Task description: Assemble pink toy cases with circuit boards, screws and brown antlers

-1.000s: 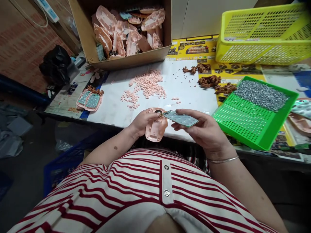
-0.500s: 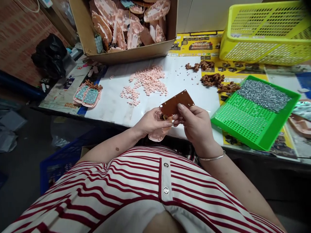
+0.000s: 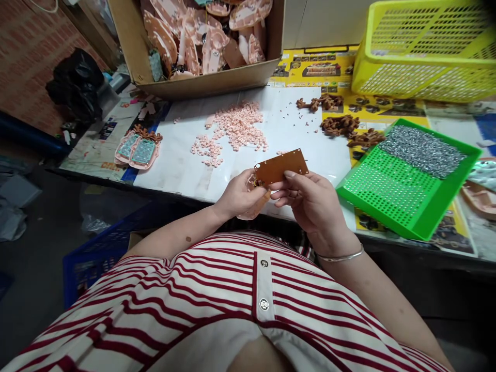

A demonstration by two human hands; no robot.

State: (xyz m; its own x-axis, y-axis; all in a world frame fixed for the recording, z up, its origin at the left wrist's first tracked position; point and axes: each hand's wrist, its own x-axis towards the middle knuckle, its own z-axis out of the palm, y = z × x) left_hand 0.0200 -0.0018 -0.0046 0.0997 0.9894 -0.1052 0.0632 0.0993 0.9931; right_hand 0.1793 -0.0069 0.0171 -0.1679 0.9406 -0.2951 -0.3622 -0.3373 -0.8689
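Observation:
My left hand (image 3: 241, 195) is closed around a pink plastic shell (image 3: 253, 209), its thumb on top near some dark wires. My right hand (image 3: 310, 196) pinches a brown circuit board (image 3: 282, 166) between thumb and fingers. The board is tilted above the shell, its left end close to my left thumb; whether the two touch I cannot tell. Small holes run along the board's edges. Beyond my hands, a heap of small pink parts (image 3: 240, 126) lies on the white sheet (image 3: 170, 155).
A cardboard box (image 3: 217, 82) of pink shells stands at the back. Two shells with blue panels (image 3: 144, 152) lie left. To the right are brown plastic pieces (image 3: 339, 125), a green tray (image 3: 420, 227) holding screws (image 3: 422, 150), and a yellow basket (image 3: 411, 77).
My right hand has turned the board flatter and lowered its right end. The shell in my left hand has tilted, its lower end rising slightly.

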